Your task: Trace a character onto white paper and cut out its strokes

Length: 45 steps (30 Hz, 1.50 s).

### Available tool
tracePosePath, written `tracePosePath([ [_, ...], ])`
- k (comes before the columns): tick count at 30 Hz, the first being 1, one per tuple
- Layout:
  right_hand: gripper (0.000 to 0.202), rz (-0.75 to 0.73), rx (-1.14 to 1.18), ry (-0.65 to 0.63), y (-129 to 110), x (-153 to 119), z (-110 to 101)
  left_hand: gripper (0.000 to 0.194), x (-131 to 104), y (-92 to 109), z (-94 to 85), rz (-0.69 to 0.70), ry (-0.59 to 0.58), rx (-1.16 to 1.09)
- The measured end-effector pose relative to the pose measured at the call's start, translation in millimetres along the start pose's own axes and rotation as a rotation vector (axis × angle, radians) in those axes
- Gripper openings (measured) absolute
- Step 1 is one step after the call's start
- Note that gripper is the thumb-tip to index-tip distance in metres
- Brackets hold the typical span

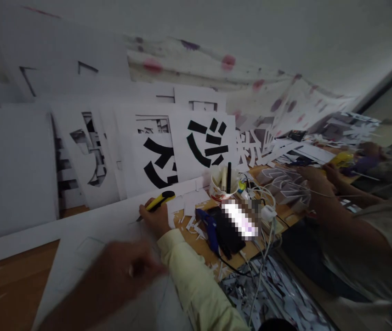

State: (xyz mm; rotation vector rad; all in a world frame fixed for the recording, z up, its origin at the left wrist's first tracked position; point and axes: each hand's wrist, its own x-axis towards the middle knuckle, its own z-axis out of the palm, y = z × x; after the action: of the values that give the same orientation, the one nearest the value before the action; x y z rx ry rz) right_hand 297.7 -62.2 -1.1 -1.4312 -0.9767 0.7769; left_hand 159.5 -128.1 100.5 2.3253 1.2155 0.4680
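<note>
over white sheet [66, 266], yellow knife [162, 199] slants; blade [138, 219] lower-left.

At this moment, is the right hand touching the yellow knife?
Touching. The head view shows the right hand closed around the yellow knife, whose handle end sticks out past the grip.

Dressed in long, pale yellow sleeve [196, 280], loosely creased, finished with matching cuff [168, 236] near right hand [157, 218]; bare, blurred at left hand [123, 264].
</note>
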Motion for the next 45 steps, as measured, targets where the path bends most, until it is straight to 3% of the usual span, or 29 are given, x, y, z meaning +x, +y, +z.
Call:
tracePosePath([
  [2, 0.020, -0.010, 0.005, 0.027, 2, 3, 3, 0.056, 17, -41, -26.9, -0.118, 0.102, -0.010],
  [4, 0.025, -0.027, 0.020, 0.062, 2, 5, 4, 0.053, 40, -77, -37.0, -0.196, 0.206, 0.047],
  [5, 0.024, -0.038, 0.030, 0.077, 1, 5, 4, 0.049, 51, -91, -35.8, -0.213, 0.229, 0.094],
  [7, 0.020, -0.064, 0.044, 0.093, 0, 5, 4, 0.044, 70, -112, -24.2, -0.133, 0.155, 0.181],
  [9, 0.018, -0.089, 0.043, 0.106, -1, 3, 4, 0.042, 84, -121, -7.2, -0.119, 0.131, 0.233],
  [12, 0.019, -0.114, 0.021, 0.123, -3, 1, 4, 0.045, 94, -118, 13.4, -0.098, 0.117, 0.312],
  [15, 0.020, -0.126, -0.008, 0.133, -5, 0, 5, 0.047, 96, -110, 22.8, -0.063, 0.077, 0.359],
  [24, 0.019, -0.139, -0.024, 0.165, -3, -5, 5, 0.051, 101, -109, 33.3, -0.062, 0.038, 0.456],
  [32, 0.032, -0.132, 0.028, 0.362, 0, 1, -7, 0.054, 101, -110, 36.5, -0.056, 0.050, 0.471],
  [38, 0.031, -0.161, 0.036, 0.293, -7, 3, -6, 0.064, 102, -104, 29.8, -0.163, -0.025, 0.398],
  [45, 0.027, -0.322, -0.031, 0.157, -49, -31, -22, 0.069, 107, -100, 18.6, -0.298, -0.121, 0.302],
])
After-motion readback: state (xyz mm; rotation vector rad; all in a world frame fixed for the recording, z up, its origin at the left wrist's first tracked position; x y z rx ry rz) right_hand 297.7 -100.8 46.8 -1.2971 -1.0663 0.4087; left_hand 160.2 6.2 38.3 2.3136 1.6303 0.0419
